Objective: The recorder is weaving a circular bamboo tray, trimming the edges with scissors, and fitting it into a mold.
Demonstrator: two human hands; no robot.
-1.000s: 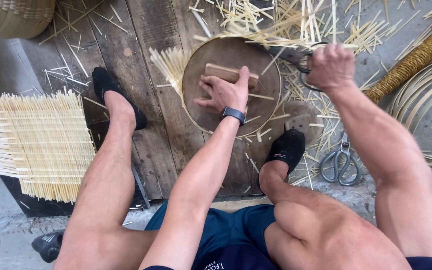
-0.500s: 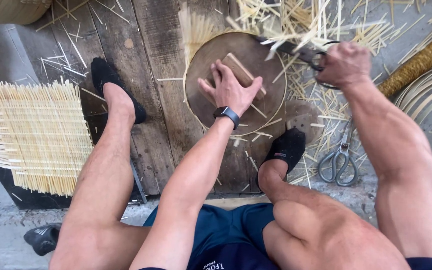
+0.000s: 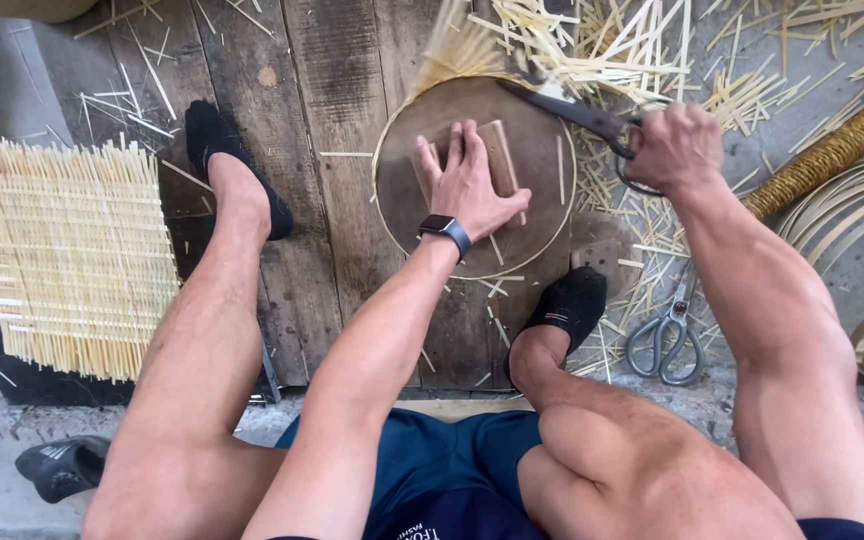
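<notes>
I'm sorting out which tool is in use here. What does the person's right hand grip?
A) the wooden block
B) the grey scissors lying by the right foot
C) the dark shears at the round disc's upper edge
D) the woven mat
C: the right hand is closed around the handles of the dark shears, whose blades reach the round disc, while the grey scissors lie untouched.

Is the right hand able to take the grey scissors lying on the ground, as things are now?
Probably not at once: the right hand already grips dark shears. The grey scissors lie uncovered beside the right foot, under that forearm.
</notes>
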